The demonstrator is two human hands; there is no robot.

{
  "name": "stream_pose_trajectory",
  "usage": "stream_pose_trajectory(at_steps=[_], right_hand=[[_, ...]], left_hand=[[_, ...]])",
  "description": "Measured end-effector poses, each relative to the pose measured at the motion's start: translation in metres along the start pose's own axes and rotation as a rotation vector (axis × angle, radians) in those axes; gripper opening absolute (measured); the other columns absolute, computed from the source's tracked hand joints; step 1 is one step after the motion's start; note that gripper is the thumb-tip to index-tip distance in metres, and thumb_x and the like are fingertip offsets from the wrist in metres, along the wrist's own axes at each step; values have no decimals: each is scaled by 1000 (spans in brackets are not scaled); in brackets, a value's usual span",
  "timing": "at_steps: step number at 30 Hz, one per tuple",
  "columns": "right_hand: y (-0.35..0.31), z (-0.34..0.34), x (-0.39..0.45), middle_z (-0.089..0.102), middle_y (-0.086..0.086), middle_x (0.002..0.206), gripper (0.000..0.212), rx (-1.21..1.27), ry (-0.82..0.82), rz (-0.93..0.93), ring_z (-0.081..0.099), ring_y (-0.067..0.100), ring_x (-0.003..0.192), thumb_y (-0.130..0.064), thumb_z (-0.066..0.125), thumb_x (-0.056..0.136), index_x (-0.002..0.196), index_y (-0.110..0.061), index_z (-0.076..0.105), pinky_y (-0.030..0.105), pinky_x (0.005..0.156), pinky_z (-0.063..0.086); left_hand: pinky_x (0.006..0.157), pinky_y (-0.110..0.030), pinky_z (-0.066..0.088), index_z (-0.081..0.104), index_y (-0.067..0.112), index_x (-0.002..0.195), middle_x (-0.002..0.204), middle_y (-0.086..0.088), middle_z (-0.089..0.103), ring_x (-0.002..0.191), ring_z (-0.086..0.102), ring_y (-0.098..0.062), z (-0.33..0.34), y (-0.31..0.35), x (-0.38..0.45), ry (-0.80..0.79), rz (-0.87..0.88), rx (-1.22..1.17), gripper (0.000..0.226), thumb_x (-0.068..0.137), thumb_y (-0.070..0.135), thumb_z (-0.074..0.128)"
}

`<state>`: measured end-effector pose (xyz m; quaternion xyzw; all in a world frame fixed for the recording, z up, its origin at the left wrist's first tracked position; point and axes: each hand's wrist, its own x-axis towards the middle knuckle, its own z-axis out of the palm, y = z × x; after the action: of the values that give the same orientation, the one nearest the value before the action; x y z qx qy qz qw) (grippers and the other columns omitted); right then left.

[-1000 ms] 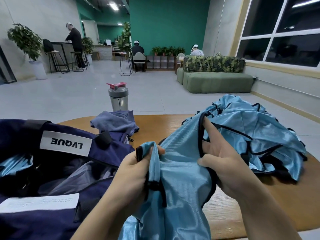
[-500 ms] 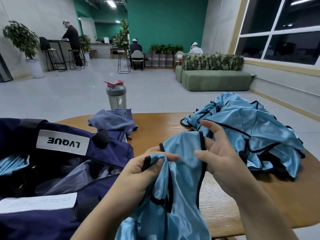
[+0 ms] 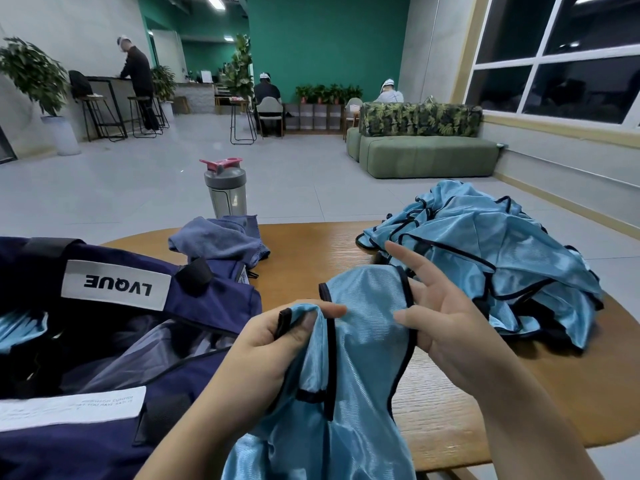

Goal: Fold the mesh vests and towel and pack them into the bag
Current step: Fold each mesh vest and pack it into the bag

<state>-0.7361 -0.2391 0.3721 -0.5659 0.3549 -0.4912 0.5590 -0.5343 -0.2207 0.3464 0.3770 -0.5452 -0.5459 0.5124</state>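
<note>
Left hand pinches one vest strap; right hand, fingers spread, holds the other edge. Vest hangs lengthwise toward frame bottom; open bag, lower left, lies nearer the left hand.

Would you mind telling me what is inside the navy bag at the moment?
Inside the open navy bag, a bit of light blue mesh fabric shows at the far left, beside a greyish lining. The rest of the interior is dark, so anything deeper cannot be seen.
</note>
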Motion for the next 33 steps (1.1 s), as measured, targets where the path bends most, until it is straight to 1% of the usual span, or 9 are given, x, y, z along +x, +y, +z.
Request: stream_pose_trajectory(at_steps=[5, 9, 12, 15, 20, 25, 28, 31, 33], right_hand=[[0, -1, -6, 71, 8, 107, 64, -97, -56, 41, 69, 26, 98, -4, 68, 71, 127, -31, 51, 32, 81, 56], [0, 0, -8, 74, 0, 97, 40, -262, 27, 18, 70, 14, 94, -19, 73, 64, 103, -26, 70, 24, 83, 55], [1, -1, -8, 75, -3, 85, 18, -297, 127, -32, 70, 7, 84, -15, 73, 69, 85, -23, 75, 14, 73, 52], [1, 1, -7, 75, -1, 84, 21, -280, 138, -42, 70, 9, 82, -5, 70, 77, 90, -22, 72, 15, 72, 53], [-3, 1, -10, 75, -3, 88, 33, -289, 135, -24, 71, 10, 86, -2, 71, 77, 102, -24, 68, 17, 74, 54], [-1, -1, -9, 74, -9, 83, 33, -425, 211, -82, 69, 6, 78, -5, 74, 77, 101, -27, 70, 13, 72, 53], [3, -4, -6, 66, -20, 72, 25, -616, 247, -155, 59, 0, 66, -14, 75, 79, 88, -36, 69, 8, 64, 44], [7, -7, -4, 57, -18, 86, 21, -813, 255, -264, 53, -1, 88, -23, 70, 82, 74, -41, 63, 3, 76, 34], [8, -7, -4, 57, -19, 98, 13, -773, 219, -260, 50, -6, 102, -33, 62, 86, 73, -37, 61, 4, 85, 31]], left_hand=[[75, -29, 45, 77, 27, 89, 89, 4, 73, 81, 64, -7, 0, 0, 3, 79, 56, 14, 16, 85, 34, 63], [61, -22, 48, 77, 23, 88, 81, 3, 71, 71, 64, -8, 1, -1, 5, 100, 37, -62, 27, 77, 31, 54], [71, -29, 48, 77, 24, 90, 84, 2, 72, 76, 65, -11, -1, -3, 5, 70, 40, -58, 26, 78, 33, 55], [87, -32, 49, 76, 30, 89, 92, 4, 73, 91, 65, -10, 2, -5, 5, 20, 81, 39, 16, 86, 36, 61], [83, -17, 44, 74, 34, 90, 91, 12, 70, 92, 63, -4, 3, -7, 6, -5, 191, 191, 25, 83, 32, 51], [82, -13, 41, 74, 34, 89, 91, 11, 67, 91, 61, -4, 2, -7, 6, -21, 239, 254, 25, 86, 30, 49], [83, -10, 40, 72, 34, 91, 92, 13, 67, 92, 61, -2, 1, -6, 6, -31, 275, 290, 25, 87, 27, 49], [84, -9, 39, 71, 35, 93, 92, 14, 66, 94, 61, -1, -2, -6, 6, -35, 295, 338, 22, 88, 29, 51], [83, -8, 38, 71, 36, 95, 93, 15, 61, 93, 58, 0, -4, -5, 6, -25, 313, 373, 20, 86, 39, 53]])
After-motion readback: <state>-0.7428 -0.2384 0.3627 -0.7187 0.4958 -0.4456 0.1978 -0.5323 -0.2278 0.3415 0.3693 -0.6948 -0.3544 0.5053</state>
